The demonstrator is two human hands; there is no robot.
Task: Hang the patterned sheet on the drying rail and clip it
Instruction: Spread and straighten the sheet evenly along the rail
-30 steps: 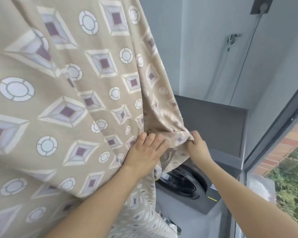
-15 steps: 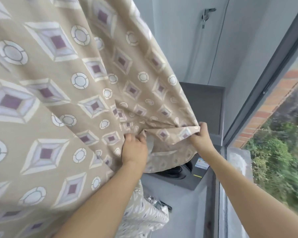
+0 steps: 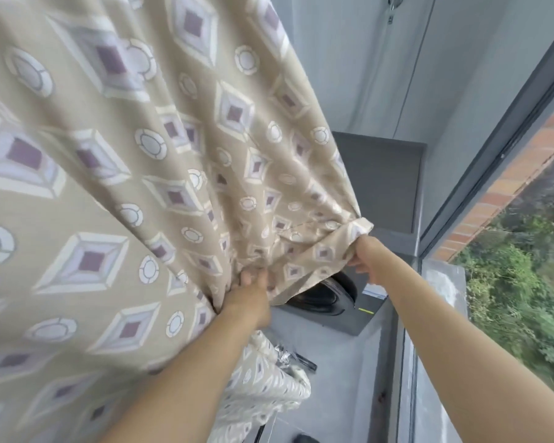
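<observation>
Above the dark grey front-loading washing machine (image 3: pixel 330 298), the beige cotton sheet printed with purple diamonds and white circles (image 3: pixel 115 174) is seen hanging down from somewhere out of frame at the top; the drying rail itself is not visible, and no clips are seen. Most of the view left of the machine is filled by the sheet, with more of the same cloth bunched low by the machine's near side.

A gathered fold of the sheet is gripped by the left hand (image 3: pixel 250 298), fingers curled tight into the cloth just left of the machine's door. The lower corner hem is pinched by the right hand (image 3: pixel 367 255), directly over the machine, fingers closed round a rolled edge. Between the two hands the cloth is pulled fairly taut, with creases fanning up from both grips.

Handling, as a judgement: the sheet looks soft, limp and not at all stiff, light per handful but bulky overall, and possibly heavier if damp, which cannot be told. It is not fragile. Slipping over a smooth rail is likely unless it is weighted evenly on both sides. It is best held at the hem and corners, where the doubled seam gives firm purchase, and spread flat before clips are applied near the top edge.

Beside the machine on the right, a window frame (image 3: pixel 509 129) with brick and greenery beyond is seen.
</observation>
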